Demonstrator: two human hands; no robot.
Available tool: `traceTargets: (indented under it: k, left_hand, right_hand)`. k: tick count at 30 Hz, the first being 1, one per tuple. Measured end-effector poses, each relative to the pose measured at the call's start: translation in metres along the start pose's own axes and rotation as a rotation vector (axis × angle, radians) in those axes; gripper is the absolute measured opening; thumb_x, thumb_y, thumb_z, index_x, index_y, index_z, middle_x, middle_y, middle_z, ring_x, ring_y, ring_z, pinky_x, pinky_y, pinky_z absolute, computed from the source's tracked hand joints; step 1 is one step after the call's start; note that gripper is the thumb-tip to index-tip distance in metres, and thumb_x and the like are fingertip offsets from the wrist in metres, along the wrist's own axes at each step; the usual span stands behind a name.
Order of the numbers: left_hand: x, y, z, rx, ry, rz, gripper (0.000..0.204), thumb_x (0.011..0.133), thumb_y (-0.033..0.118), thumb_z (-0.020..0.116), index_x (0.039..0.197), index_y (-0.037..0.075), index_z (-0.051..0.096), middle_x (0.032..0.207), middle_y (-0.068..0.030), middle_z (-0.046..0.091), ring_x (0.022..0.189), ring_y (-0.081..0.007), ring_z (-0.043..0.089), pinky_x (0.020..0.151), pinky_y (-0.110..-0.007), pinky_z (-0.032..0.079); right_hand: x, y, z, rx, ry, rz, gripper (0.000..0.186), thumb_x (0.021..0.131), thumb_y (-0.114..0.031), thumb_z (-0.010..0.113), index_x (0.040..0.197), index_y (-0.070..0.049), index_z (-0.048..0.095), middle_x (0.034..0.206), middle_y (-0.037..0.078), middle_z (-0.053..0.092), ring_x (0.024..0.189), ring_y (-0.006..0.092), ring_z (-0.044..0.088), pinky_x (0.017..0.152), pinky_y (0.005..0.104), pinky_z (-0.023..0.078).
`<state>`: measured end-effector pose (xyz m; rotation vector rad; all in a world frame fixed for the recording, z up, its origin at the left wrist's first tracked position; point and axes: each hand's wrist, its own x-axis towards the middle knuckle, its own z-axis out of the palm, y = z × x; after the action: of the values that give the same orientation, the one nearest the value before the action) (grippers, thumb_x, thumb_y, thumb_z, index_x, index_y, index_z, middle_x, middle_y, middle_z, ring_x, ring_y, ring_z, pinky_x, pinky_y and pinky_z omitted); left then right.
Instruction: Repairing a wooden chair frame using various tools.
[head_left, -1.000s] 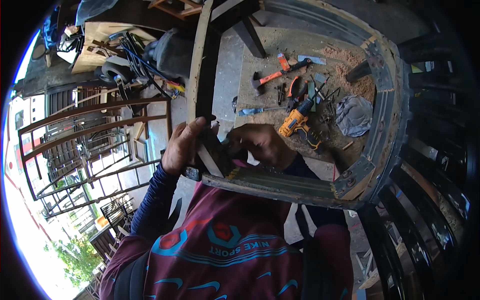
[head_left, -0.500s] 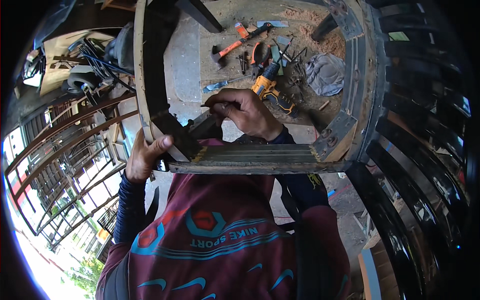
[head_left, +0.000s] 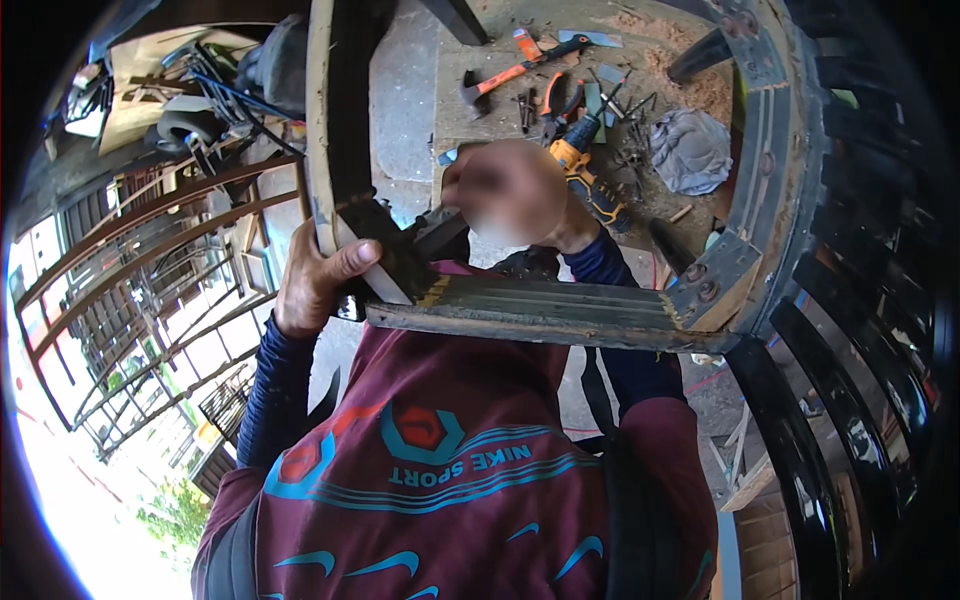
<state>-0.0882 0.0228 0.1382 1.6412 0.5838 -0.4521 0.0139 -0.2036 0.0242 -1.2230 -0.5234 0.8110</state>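
A dark wooden chair frame (head_left: pixel 560 305), seat opening facing me, spans the space in front of my body. My left hand (head_left: pixel 318 275) is closed around its near left corner, thumb lying over the corner block. Inside the opening is my right hand (head_left: pixel 515 195), its fingers curled. A blur covers most of that hand, so whatever is between the fingers cannot be made out. Close beside those fingers, a dark wooden leg (head_left: pixel 440 235) slants inward from the corner. A yellow cordless drill (head_left: pixel 590 185) lies on the work surface just beyond my right hand.
On the board (head_left: pixel 460 110) beyond lie a hammer (head_left: pixel 520 70), pliers (head_left: pixel 560 105), loose screws and a grey rag (head_left: pixel 690 150). Sawdust (head_left: pixel 660 65) is scattered at the far side. Glossy black slats (head_left: pixel 810 420) curve along the right. Stacked furniture frames (head_left: pixel 130 290) stand at left.
The whole scene has shifted rightward in view. My right hand, earlier seen pinching a small dark piece, stays inside the frame and is now blurred. My left hand keeps its hold on the corner.
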Motion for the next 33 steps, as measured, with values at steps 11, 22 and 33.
traceTargets:
  k: [11, 22, 33]
  left_hand:
    - [0.002, -0.001, -0.012, 0.135, -0.102, -0.079, 0.091, 0.08, 0.052, 0.078, 0.142, -0.004, 0.042, 0.128, -0.0195, 0.062, 0.118, -0.0269, 0.062, 0.105, -0.039, 0.047]
    - [0.007, -0.011, -0.017, -0.125, -0.045, -0.165, 0.075, 0.099, 0.057, 0.047, 0.143, -0.003, 0.042, 0.135, -0.0217, 0.057, 0.126, -0.0299, 0.057, 0.109, -0.041, 0.044]
    - [0.01, 0.004, 0.012, -0.104, 0.169, -0.111, 0.073, 0.097, 0.062, 0.048, 0.123, -0.005, 0.062, 0.092, -0.0092, 0.069, 0.078, -0.0123, 0.064, 0.069, -0.024, 0.05]
  right_hand:
    - [0.014, -0.018, 0.0, -0.096, -0.057, -0.22, 0.019, 0.092, -0.016, 0.071, 0.09, 0.003, 0.07, 0.078, 0.011, 0.071, 0.073, 0.0146, 0.065, 0.066, 0.0297, 0.05]
    - [0.016, -0.019, -0.001, -0.218, -0.079, -0.317, 0.013, 0.091, -0.008, 0.07, 0.087, 0.003, 0.064, 0.077, 0.015, 0.069, 0.069, 0.0215, 0.067, 0.062, 0.0327, 0.05]
    - [0.026, -0.028, -0.006, -0.123, -0.237, -0.413, 0.015, 0.097, -0.013, 0.063, 0.094, 0.002, 0.065, 0.071, 0.011, 0.065, 0.066, 0.0183, 0.064, 0.064, 0.0318, 0.05]
